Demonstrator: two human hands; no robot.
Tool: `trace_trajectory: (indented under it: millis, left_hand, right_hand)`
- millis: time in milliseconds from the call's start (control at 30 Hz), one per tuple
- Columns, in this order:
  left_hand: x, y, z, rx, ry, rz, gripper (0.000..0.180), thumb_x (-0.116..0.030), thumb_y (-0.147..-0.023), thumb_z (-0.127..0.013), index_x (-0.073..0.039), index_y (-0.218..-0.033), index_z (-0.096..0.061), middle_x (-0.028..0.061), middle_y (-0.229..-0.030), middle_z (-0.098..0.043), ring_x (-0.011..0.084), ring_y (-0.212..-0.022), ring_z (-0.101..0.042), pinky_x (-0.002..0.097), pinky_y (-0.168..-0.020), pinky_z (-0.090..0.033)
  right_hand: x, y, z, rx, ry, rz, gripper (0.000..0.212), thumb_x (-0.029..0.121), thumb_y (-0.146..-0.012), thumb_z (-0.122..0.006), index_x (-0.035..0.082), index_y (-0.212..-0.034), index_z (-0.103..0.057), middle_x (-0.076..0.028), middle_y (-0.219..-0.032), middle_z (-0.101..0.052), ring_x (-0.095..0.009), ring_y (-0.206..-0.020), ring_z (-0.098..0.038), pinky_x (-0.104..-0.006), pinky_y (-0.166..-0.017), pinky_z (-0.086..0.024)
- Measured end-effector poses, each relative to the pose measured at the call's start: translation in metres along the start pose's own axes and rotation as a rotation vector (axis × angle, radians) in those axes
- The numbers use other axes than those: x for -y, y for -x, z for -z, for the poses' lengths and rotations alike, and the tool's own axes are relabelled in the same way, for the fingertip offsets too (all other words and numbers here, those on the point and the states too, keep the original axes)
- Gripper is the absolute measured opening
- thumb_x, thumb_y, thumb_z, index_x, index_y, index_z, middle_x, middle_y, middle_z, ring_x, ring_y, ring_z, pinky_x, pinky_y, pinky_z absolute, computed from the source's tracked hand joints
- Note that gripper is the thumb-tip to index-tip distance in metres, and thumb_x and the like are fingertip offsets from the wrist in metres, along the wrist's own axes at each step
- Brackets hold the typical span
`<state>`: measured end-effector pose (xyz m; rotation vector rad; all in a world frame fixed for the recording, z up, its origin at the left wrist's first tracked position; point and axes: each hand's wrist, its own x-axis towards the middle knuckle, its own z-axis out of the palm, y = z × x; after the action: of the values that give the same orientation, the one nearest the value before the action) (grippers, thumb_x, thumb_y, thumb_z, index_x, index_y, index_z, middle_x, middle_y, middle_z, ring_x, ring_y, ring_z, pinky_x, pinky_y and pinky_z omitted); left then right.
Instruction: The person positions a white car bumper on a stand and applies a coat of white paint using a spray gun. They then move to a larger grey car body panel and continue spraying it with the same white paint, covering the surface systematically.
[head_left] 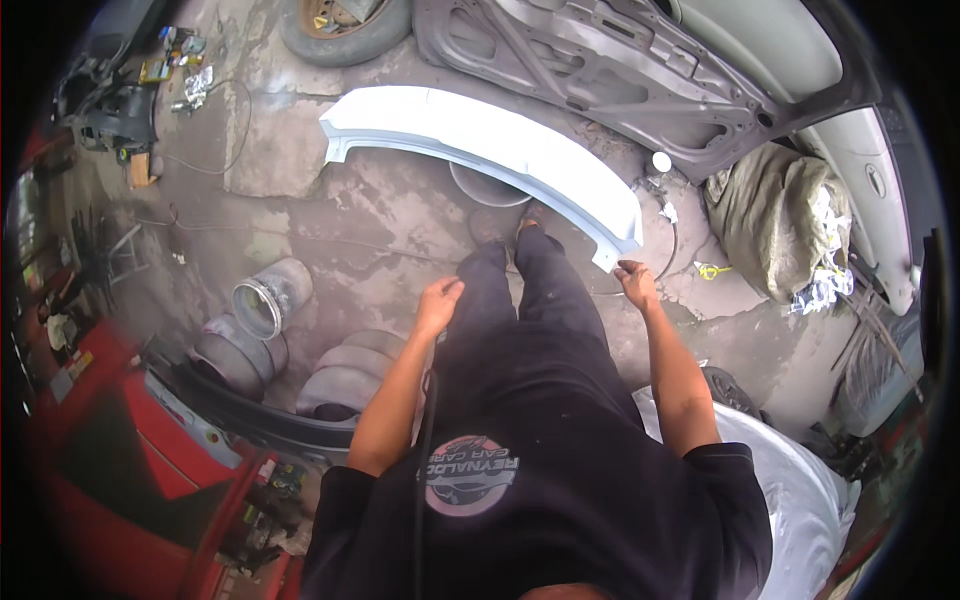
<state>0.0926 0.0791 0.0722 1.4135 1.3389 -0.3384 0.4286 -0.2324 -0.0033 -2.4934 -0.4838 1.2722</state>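
A long, curved, glossy white car spoiler [480, 130] lies across in front of me, its two ends turned down toward me. Beneath its middle, part of a round grey bucket [487, 187] shows; the spoiler hides the rest. My right hand [637, 284] is at the spoiler's right end, thumb and fingers pinched at the small end tab. By my left thigh hangs my left hand [438, 305], fingers curled in, apart from the spoiler. Nothing shows in it.
A grey metal car hood [600, 60] leans at the far right, near a stuffed sack [775, 220]. At far left-centre lies a tyre [345, 35]. A white bucket [272, 298] and grey rounded containers [350, 375] stand at left. A thin cable [330, 240] crosses the concrete floor.
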Motion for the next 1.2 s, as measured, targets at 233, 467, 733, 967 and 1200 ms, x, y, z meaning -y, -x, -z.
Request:
trace_trajectory:
  millis: [233, 467, 733, 967, 1200]
  left_hand:
    - [0.019, -0.018, -0.022, -0.117, -0.216, -0.109, 0.039, -0.024, -0.093, -0.067, 0.002, -0.121, -0.069, 0.0264, -0.121, -0.068, 0.0409, -0.114, -0.065, 0.0435, -0.1, -0.05]
    - [0.046, -0.071, -0.058, 0.04, -0.347, -0.009, 0.042, -0.023, -0.091, -0.069, -0.001, -0.127, -0.065, 0.0244, -0.128, -0.061, 0.0422, -0.121, -0.056, 0.0459, -0.105, -0.045]
    - [0.09, -0.145, -0.059, 0.016, -0.499, 0.028, 0.05, -0.028, -0.092, -0.067, -0.006, -0.136, -0.059, 0.0233, -0.134, -0.054, 0.0417, -0.125, -0.051, 0.049, -0.104, -0.045]
    - [0.088, -0.19, -0.061, 0.025, -0.651, 0.144, 0.053, -0.037, -0.094, -0.063, -0.006, -0.136, -0.058, 0.021, -0.134, -0.056, 0.0407, -0.122, -0.055, 0.0474, -0.103, -0.047]
    - [0.089, -0.194, -0.058, -0.002, -0.643, 0.182, 0.049, -0.038, -0.093, -0.064, -0.007, -0.132, -0.061, 0.0171, -0.126, -0.061, 0.0366, -0.113, -0.061, 0.0462, -0.095, -0.051]
  right_hand:
    - [0.065, -0.101, 0.007, 0.028, 0.058, 0.076, 0.036, 0.023, -0.088, -0.069, 0.002, -0.117, -0.073, -0.022, -0.11, -0.073, -0.035, -0.106, -0.07, -0.0406, -0.095, -0.054]
    - [0.155, -0.223, -0.02, 0.017, 0.148, 0.226, 0.039, 0.024, -0.087, -0.07, 0.005, -0.121, -0.071, -0.02, -0.11, -0.073, -0.036, -0.105, -0.069, -0.0422, -0.096, -0.053]
    - [0.223, -0.33, -0.064, -0.044, 0.196, 0.312, 0.041, 0.029, -0.093, -0.067, 0.005, -0.126, -0.068, -0.023, -0.116, -0.071, -0.038, -0.112, -0.066, -0.0437, -0.1, -0.051]
    - [0.237, -0.434, -0.084, 0.124, 0.182, 0.344, 0.059, 0.053, -0.101, -0.052, 0.001, -0.126, -0.068, -0.026, -0.12, -0.068, -0.042, -0.119, -0.062, -0.046, -0.104, -0.048]
    - [0.23, -0.494, -0.1, 0.423, 0.248, 0.315, 0.082, 0.078, -0.082, -0.06, 0.007, -0.12, -0.075, -0.024, -0.12, -0.07, -0.041, -0.114, -0.065, -0.0499, -0.1, -0.05]
